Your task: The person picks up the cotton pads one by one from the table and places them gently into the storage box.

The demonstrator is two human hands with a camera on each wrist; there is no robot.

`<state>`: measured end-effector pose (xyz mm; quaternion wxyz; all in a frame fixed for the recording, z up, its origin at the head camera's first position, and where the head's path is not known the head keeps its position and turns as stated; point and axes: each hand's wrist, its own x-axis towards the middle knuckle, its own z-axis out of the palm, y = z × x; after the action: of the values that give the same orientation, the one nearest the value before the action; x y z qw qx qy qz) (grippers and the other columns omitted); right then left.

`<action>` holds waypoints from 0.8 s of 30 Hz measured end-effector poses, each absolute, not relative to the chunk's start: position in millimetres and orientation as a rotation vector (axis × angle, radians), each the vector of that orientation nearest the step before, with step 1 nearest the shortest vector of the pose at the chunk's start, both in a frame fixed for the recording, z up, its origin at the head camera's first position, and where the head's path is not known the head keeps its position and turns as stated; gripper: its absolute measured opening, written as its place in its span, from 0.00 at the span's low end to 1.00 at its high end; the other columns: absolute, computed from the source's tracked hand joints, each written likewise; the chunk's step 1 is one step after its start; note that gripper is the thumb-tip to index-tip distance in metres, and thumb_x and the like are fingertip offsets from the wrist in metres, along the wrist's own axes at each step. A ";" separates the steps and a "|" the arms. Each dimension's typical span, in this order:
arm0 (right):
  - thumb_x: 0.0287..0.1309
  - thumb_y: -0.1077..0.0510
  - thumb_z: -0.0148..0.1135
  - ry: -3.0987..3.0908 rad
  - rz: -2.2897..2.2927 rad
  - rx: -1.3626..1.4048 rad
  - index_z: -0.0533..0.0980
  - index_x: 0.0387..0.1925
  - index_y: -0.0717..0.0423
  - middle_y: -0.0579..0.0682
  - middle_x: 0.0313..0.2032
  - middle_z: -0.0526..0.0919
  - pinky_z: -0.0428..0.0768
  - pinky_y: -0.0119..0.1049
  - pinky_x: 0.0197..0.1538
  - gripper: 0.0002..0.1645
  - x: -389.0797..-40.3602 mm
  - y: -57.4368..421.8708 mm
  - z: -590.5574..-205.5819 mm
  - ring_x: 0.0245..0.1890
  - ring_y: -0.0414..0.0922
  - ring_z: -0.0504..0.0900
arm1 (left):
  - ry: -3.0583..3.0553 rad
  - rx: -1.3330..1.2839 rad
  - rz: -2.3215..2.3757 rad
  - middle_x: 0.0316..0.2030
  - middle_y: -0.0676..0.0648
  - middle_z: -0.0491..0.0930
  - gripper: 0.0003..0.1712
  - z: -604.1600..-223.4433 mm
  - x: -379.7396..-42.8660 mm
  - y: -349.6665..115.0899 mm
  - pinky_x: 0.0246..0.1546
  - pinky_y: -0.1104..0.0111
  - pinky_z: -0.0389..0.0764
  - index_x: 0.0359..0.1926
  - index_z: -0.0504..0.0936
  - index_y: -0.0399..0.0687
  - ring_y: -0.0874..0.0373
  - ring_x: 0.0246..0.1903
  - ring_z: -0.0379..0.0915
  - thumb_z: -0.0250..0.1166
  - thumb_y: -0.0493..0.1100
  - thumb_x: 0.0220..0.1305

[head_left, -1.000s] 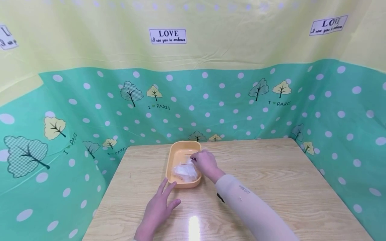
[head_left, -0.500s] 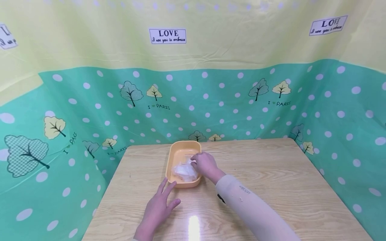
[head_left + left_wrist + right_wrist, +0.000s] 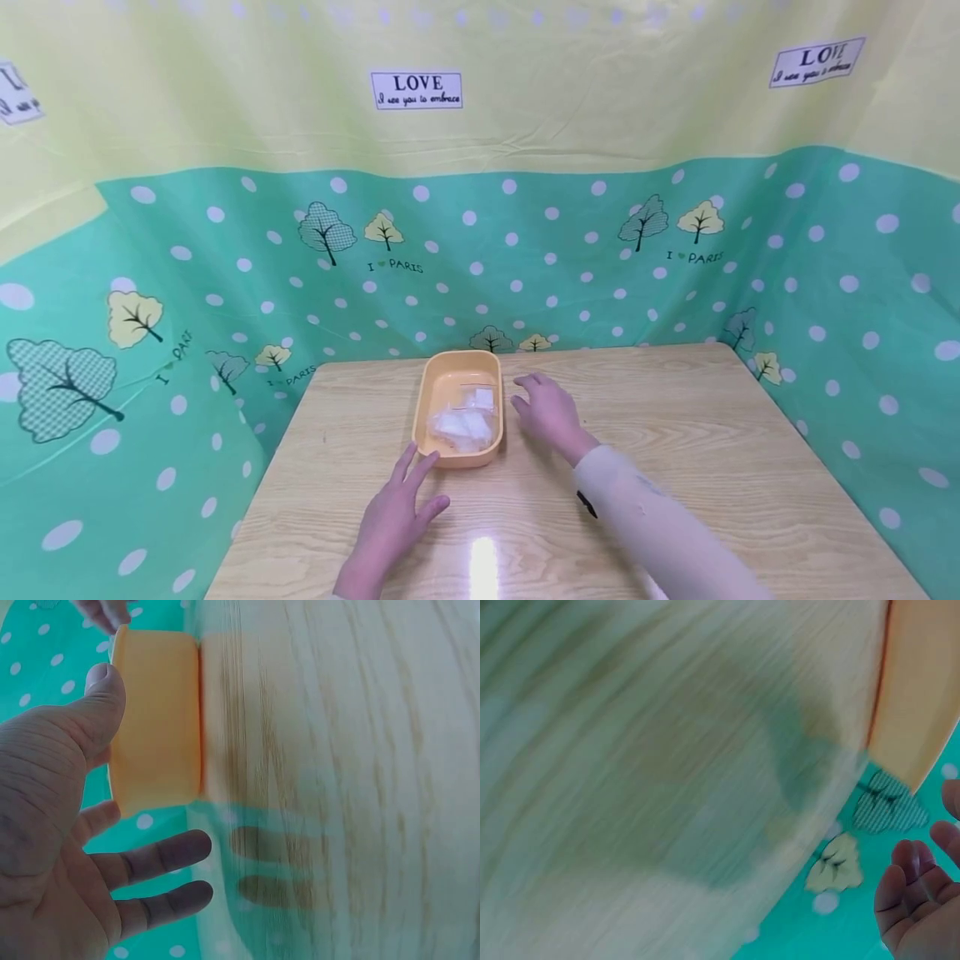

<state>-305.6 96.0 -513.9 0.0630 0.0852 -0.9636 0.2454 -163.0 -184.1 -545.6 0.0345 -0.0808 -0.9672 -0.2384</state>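
A pale orange plastic tray (image 3: 420, 404) with rounded corners stands on the table near its back edge. In its near half lies a clear plastic bag (image 3: 461, 429) with something white inside. Behind that is a smaller clear bag (image 3: 483, 398) with a reddish line along its top and a white square piece in it. My left hand (image 3: 393, 512) is at the tray's near-left corner, fingers spread; in the left wrist view its thumb and index finger are by the tray wall (image 3: 157, 712). My right hand (image 3: 551, 415) hovers right of the tray, fingers loosely bent, holding nothing.
The light wood-grain table (image 3: 660, 433) extends on both sides of the tray. A green, white-dotted curtain (image 3: 517, 250) with tree prints and a yellow upper part encloses the table at the back and sides.
My right hand has let go of the small bag and moved out of the tray to the right. The small bag now lies uncovered in the tray. My left hand has stayed put.
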 end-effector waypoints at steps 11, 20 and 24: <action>0.73 0.51 0.67 -2.872 0.599 0.243 0.82 0.63 0.58 0.65 0.63 0.83 0.88 0.62 0.57 0.24 -278.7 199.4 -524.3 0.60 0.65 0.85 | -3.014 -0.236 -0.683 0.84 0.39 0.56 0.43 -541.7 -163.0 -184.8 0.48 0.35 0.87 0.79 0.69 0.63 0.33 0.47 0.88 0.72 0.63 0.68; 0.74 0.50 0.64 -2.890 0.525 0.125 0.80 0.65 0.60 0.69 0.64 0.81 0.86 0.66 0.56 0.26 -263.5 267.1 -526.7 0.62 0.69 0.82 | -3.031 -0.249 -0.666 0.85 0.38 0.55 0.45 -541.9 -163.7 -186.1 0.51 0.31 0.84 0.80 0.67 0.63 0.29 0.49 0.86 0.73 0.63 0.67; 0.74 0.49 0.64 -2.914 0.535 0.087 0.79 0.66 0.62 0.70 0.65 0.79 0.85 0.67 0.57 0.27 -258.7 284.3 -531.4 0.63 0.70 0.80 | -3.045 -0.256 -0.673 0.85 0.39 0.54 0.46 -541.3 -163.9 -186.9 0.52 0.30 0.83 0.81 0.66 0.63 0.28 0.51 0.86 0.72 0.63 0.67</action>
<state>-258.7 284.3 -531.4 0.0886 0.0291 -0.9793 0.1797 -163.9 -186.9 -541.3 0.0065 -0.0819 -0.9731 -0.2152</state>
